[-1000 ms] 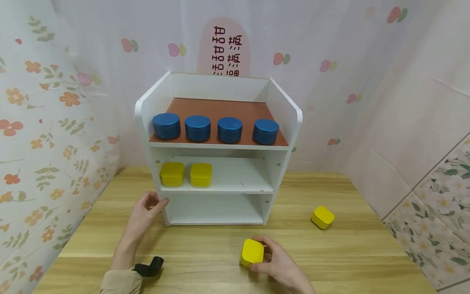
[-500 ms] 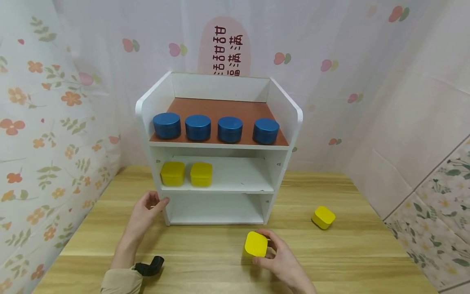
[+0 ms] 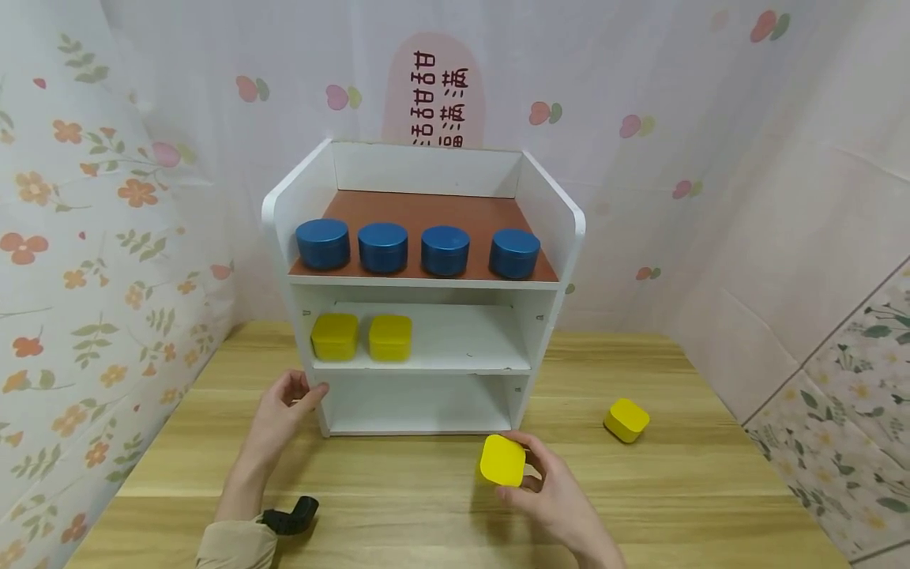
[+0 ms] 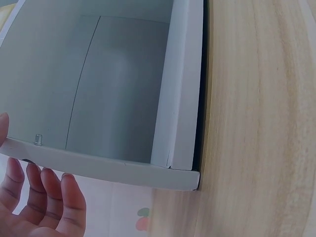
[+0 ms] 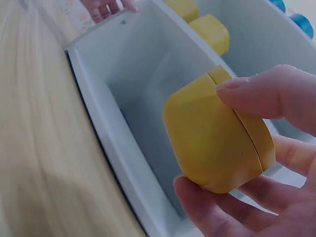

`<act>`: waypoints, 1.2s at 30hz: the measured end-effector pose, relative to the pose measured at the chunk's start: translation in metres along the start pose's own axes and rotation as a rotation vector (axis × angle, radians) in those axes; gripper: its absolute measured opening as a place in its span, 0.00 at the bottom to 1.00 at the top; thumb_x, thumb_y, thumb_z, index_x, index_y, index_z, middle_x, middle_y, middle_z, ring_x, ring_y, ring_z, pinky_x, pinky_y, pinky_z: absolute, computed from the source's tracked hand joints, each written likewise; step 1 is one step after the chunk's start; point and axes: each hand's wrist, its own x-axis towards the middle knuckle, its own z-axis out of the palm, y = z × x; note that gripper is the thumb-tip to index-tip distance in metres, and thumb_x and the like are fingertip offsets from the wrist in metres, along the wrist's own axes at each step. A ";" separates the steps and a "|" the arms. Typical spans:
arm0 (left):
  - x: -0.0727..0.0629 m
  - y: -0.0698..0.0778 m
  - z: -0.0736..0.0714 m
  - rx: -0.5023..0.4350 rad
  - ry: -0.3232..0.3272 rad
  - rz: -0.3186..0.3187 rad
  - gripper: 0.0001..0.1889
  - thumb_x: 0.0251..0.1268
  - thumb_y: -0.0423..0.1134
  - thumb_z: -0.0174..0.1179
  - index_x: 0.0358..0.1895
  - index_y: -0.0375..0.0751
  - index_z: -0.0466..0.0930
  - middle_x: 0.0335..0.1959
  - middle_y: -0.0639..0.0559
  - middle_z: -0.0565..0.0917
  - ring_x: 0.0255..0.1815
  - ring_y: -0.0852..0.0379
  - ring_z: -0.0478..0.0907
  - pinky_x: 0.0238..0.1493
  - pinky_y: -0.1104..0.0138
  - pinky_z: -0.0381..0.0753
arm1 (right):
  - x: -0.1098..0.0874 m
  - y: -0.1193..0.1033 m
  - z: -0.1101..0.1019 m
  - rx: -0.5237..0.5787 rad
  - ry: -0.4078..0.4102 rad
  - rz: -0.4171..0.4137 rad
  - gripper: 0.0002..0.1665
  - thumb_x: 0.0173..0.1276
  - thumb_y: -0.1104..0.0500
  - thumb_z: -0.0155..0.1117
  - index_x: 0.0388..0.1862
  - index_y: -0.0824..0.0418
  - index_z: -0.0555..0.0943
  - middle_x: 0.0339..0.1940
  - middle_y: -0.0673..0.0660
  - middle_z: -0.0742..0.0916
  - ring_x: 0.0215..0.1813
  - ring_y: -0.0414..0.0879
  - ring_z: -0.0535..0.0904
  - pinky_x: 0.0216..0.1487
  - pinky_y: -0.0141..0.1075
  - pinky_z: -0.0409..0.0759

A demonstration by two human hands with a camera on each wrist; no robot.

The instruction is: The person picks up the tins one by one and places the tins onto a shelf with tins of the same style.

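My right hand (image 3: 550, 490) holds a yellow square box with rounded corners (image 3: 502, 461) above the table, in front of the shelf's lower right corner. In the right wrist view a lid seam runs round this yellow box (image 5: 217, 136), with the thumb on one side and fingers on the other. My left hand (image 3: 280, 415) grips the left side panel of the white shelf (image 3: 423, 370). The left wrist view has its fingers (image 4: 73, 202) outside the panel and the thumb at the inner side. Two yellow boxes (image 3: 335, 337) stand at the left of the middle shelf.
Several round blue tins (image 3: 384, 248) line the front of the shelf's brown top. Another yellow box (image 3: 626, 420) lies on the wooden table (image 3: 398, 514) at the right. A black strap piece (image 3: 291, 518) sticks out from the left wrist. Patterned curtains (image 3: 640, 197) stand behind and beside.
My right hand has lifted the yellow box off the table and carried it forward and slightly right, towards the shelf. The left hand stays on the side panel.
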 end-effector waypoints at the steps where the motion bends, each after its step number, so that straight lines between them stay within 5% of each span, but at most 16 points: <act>1: 0.000 0.000 0.000 0.004 -0.001 -0.003 0.20 0.68 0.47 0.63 0.47 0.34 0.68 0.41 0.46 0.73 0.42 0.56 0.69 0.40 0.69 0.70 | 0.001 -0.002 0.000 -0.011 -0.005 -0.017 0.42 0.53 0.70 0.75 0.67 0.65 0.67 0.61 0.65 0.74 0.56 0.55 0.75 0.53 0.36 0.77; 26: 0.002 -0.001 -0.002 -0.018 0.001 -0.001 0.20 0.68 0.46 0.63 0.47 0.33 0.69 0.42 0.46 0.72 0.44 0.56 0.69 0.43 0.70 0.71 | 0.053 -0.060 -0.008 -0.143 -0.102 -0.271 0.39 0.58 0.66 0.73 0.68 0.57 0.68 0.60 0.56 0.75 0.56 0.56 0.72 0.59 0.42 0.74; 36: 0.002 -0.002 -0.002 -0.008 0.004 -0.007 0.20 0.67 0.46 0.64 0.48 0.33 0.69 0.41 0.45 0.73 0.43 0.55 0.69 0.42 0.70 0.71 | 0.081 -0.084 -0.012 -0.158 -0.154 -0.356 0.38 0.60 0.67 0.72 0.67 0.62 0.68 0.60 0.59 0.76 0.56 0.56 0.73 0.58 0.42 0.74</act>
